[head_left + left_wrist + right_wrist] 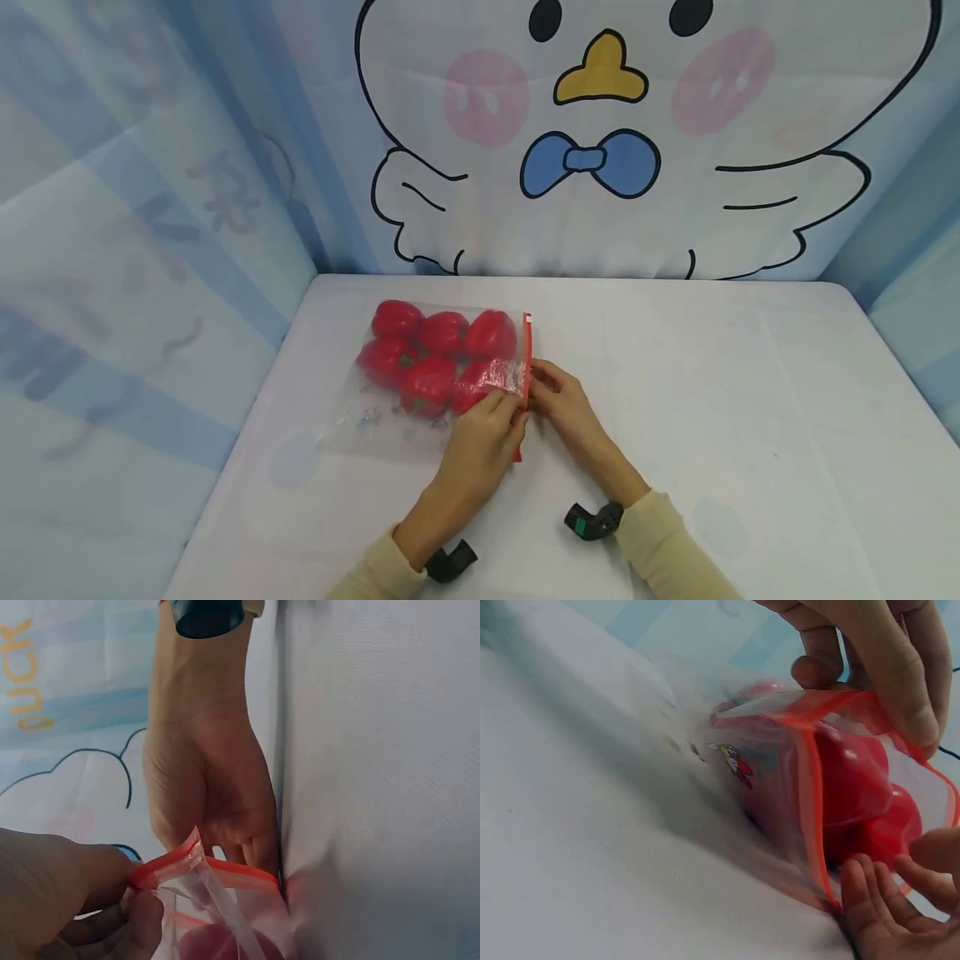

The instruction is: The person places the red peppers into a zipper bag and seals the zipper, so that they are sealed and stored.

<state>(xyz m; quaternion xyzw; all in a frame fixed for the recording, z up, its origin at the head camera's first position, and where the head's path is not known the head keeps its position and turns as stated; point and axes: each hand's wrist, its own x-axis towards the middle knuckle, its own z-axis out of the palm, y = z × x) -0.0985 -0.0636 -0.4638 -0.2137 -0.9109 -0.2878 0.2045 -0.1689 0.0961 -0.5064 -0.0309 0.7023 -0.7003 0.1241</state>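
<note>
A clear zip-lock bag (345, 433) with a red-orange rim lies on the table, holding several red bell peppers (427, 383) with green stem ends. In the head view, my left hand (480, 442) pinches the rim on the near side. My right hand (566, 408) is at the same rim, farther right. The right wrist view shows the bag's mouth spread apart, peppers (851, 780) inside. There the left hand (889, 660) holds the upper lip, while the right hand (900, 915) touches the lower lip with loosely extended fingers.
The white table (712, 400) extends on both sides of the bag. A curtain printed with a cartoon duck (600, 167) hangs behind it, and a blue-white curtain (112, 292) hangs at the left. Each wrist wears a black device (594, 522).
</note>
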